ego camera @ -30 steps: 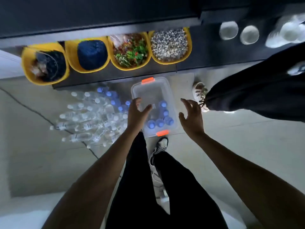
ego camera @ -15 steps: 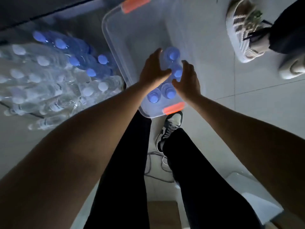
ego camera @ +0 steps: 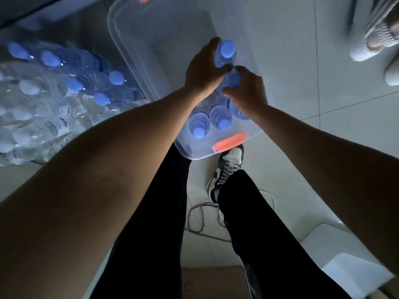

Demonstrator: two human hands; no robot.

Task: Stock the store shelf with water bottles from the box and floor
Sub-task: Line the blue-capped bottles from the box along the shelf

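Note:
A clear plastic box (ego camera: 133, 46) with orange latches stands on the floor below me. Inside it, my left hand (ego camera: 203, 70) grips the neck of a blue-capped water bottle (ego camera: 226, 51). Just beside it my right hand (ego camera: 248, 89) grips a second blue-capped bottle (ego camera: 233, 79). Two more bottles (ego camera: 210, 121) stand upright at the box's near end, and another is partly hidden under my right wrist. A heap of water bottles (ego camera: 54, 93) with blue and white caps lies on the floor left of the box.
My black-and-white sneaker (ego camera: 226, 169) stands just before the box, with a grey cable (ego camera: 200, 221) looped on the tiles behind it. Another person's white shoes (ego camera: 371, 37) are at the upper right. A cardboard flap (ego camera: 213, 281) and a white object (ego camera: 345, 262) lie near my feet.
The camera has dropped closer to the box. Both hands went from hovering above the box to closing around the necks of two bottles inside it.

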